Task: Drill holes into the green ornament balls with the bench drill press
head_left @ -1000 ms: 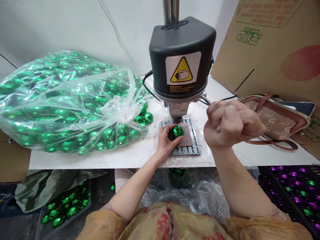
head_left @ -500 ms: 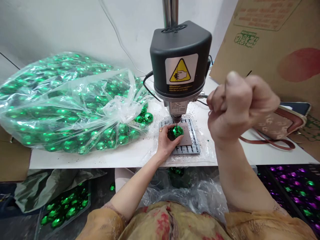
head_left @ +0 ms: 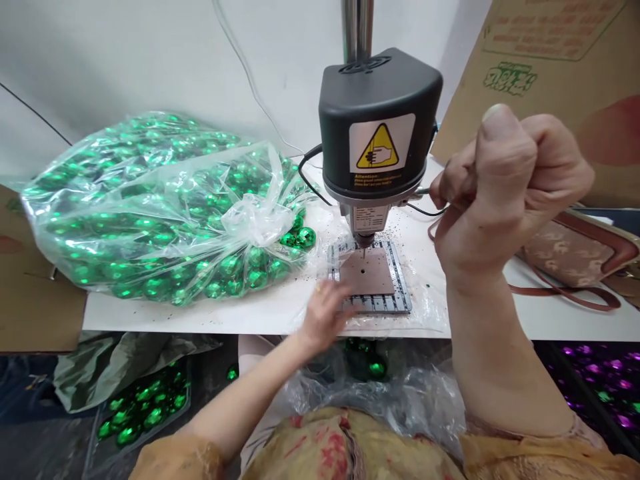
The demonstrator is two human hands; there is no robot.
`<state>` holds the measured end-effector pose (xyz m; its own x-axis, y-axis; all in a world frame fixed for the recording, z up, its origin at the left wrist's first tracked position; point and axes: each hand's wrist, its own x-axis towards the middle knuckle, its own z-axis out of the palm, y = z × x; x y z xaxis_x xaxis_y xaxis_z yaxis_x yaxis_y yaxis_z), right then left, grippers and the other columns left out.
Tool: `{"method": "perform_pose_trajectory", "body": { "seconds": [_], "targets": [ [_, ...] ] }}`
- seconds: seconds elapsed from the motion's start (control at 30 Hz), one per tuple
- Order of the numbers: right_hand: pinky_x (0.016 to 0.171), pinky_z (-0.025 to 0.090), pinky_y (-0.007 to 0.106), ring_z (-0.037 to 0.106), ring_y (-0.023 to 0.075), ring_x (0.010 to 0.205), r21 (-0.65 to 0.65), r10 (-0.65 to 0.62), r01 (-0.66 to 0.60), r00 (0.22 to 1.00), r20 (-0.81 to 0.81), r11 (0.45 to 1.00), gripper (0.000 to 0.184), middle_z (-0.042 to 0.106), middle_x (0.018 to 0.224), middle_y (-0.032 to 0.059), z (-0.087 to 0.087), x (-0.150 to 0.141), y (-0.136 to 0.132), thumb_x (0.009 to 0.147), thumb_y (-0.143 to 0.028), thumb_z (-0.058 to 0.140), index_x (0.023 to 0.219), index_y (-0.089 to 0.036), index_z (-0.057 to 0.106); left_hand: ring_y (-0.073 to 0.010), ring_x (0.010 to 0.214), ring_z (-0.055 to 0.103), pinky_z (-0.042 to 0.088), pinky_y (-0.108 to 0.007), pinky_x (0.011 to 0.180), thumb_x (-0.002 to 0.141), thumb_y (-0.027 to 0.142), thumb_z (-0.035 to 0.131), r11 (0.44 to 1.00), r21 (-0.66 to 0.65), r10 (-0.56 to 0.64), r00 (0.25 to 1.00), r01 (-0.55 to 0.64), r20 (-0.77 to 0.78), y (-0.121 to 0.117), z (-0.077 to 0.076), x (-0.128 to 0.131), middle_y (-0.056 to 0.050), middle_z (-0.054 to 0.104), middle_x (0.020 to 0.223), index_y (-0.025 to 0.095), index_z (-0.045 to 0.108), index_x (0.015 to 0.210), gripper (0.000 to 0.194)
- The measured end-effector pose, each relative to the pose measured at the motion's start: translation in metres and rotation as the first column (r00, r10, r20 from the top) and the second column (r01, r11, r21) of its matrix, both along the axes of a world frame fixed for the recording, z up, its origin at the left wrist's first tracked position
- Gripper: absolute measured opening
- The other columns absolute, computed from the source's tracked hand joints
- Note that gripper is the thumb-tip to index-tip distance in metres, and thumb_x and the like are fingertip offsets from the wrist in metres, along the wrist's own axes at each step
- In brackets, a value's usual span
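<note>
A small bench drill press (head_left: 380,127) stands before me, its thin bit (head_left: 364,253) raised above a brown pad (head_left: 375,280) with a dark hole in it. The pad rests on a slotted metal base plate (head_left: 403,303). My left hand (head_left: 327,312) is at the plate's front left edge, blurred, its fingers apart and no ball visible in them. On the right, my right hand (head_left: 505,193) is wrapped round the drill's lever (head_left: 423,192). A shiny green faceted ball (head_left: 377,368) shows below the table edge, over clear plastic in my lap.
A tied clear bag (head_left: 165,213) of green balls lies on the left, with a few loose balls (head_left: 306,237) beside it. Cardboard (head_left: 560,87) and a patterned purse (head_left: 575,250) are at the right. Below the table are a tub of green balls (head_left: 145,407) and purple balls (head_left: 600,373).
My left hand has let go of the green ball under the bit and drawn back toward me. The pad is now bare. My right hand appears higher in view, and the view has shifted left.
</note>
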<state>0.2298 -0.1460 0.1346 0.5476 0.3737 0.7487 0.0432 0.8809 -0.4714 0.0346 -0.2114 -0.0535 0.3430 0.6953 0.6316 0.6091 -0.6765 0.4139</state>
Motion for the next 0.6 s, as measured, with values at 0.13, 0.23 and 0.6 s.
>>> {"method": "perform_pose_trajectory", "body": {
  "seconds": [0.13, 0.23, 0.6],
  "targets": [
    [0.043, 0.022, 0.033, 0.029, 0.0075, 0.038, 0.031, 0.021, -0.02, 1.0, -0.015, 0.999, 0.041, 0.037, 0.044, -0.0075, -0.001, 0.001, 0.001, 0.09, -0.027, 0.065, 0.059, -0.024, 0.038, -0.0359, 0.118, 0.061, 0.047, -0.052, 0.106, 0.095, 0.017, 0.063, 0.911, -0.127, 0.389, 0.92, -0.393, -0.053, 0.095, 0.032, -0.023, -0.016, 0.068, 0.114, 0.023, 0.072, 0.115, 0.023],
    [0.044, 0.021, 0.031, 0.03, 0.0062, 0.039, 0.04, 0.021, -0.021, 1.0, 0.0, 0.999, 0.043, 0.038, 0.045, -0.0076, -0.003, 0.002, 0.001, 0.091, -0.029, 0.065, 0.059, -0.023, 0.037, -0.0412, 0.12, 0.059, 0.047, -0.054, 0.105, 0.077, 0.005, 0.075, 0.828, -0.247, 0.437, 0.856, -0.503, -0.276, 0.14, 0.039, -0.032, -0.018, 0.066, 0.113, 0.018, 0.073, 0.109, 0.035],
    [0.047, 0.025, 0.028, 0.035, 0.005, 0.043, -0.006, -0.021, 0.021, 0.999, 0.044, 1.0, 0.047, 0.035, 0.05, -0.0066, -0.005, 0.002, -0.002, 0.094, -0.035, 0.062, 0.059, -0.021, 0.033, -0.0169, 0.087, 0.07, 0.055, -0.03, 0.078, 0.072, 0.054, 0.089, 0.73, -0.591, 0.336, 0.573, 0.343, 0.747, 0.07, 0.046, -0.003, -0.005, 0.072, 0.102, 0.021, 0.065, 0.107, 0.053]
  ]
}}
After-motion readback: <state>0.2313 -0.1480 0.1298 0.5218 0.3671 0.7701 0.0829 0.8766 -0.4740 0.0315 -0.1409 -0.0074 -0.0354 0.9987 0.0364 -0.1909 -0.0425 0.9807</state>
